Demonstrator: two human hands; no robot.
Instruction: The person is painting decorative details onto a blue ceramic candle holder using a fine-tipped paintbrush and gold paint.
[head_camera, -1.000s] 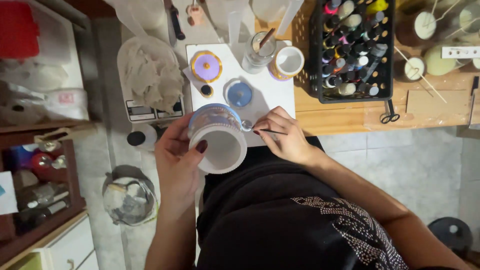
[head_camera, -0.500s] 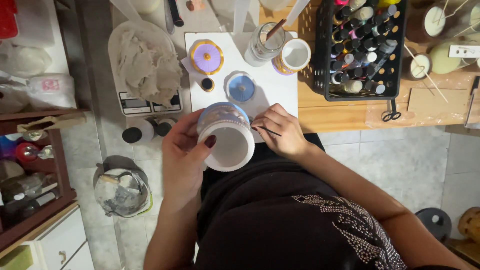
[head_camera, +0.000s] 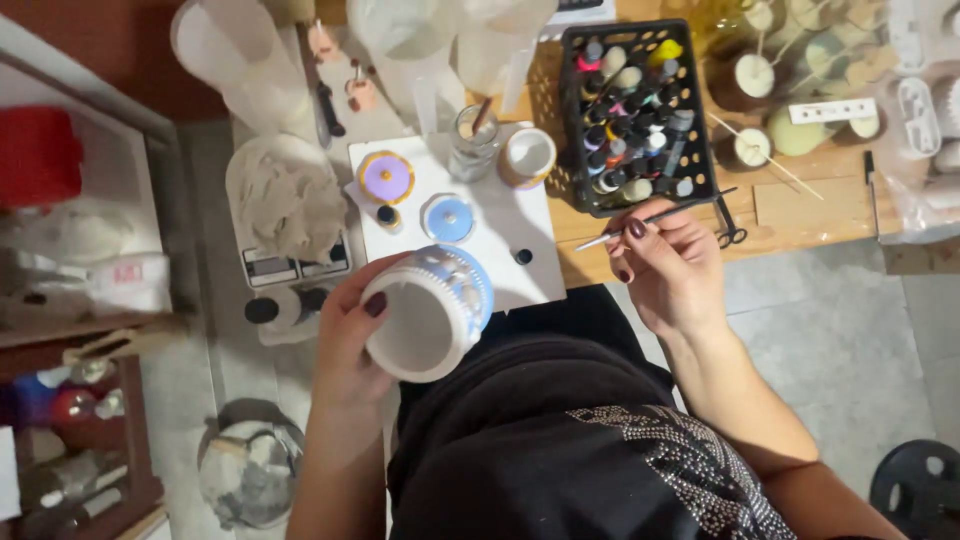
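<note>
Cluttered wooden surface (head_camera: 800, 215) ahead: left hand (head_camera: 350, 335) clasps the white jar (head_camera: 425, 315) over the lap; right hand (head_camera: 672, 265) pinches a thin brush (head_camera: 655, 216). Steadying the jar would help keep strokes clean.

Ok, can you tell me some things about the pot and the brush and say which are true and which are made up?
1. The left hand holds a round white pot. True.
2. The right hand holds scissors. False: it holds a thin brush; the scissors lie on the wooden table.
3. The brush tip touches the pot. False: it is apart, off to the right.
4. A black crate holds small paint bottles. True.
5. The purple lid lies on the white board. True.
</note>
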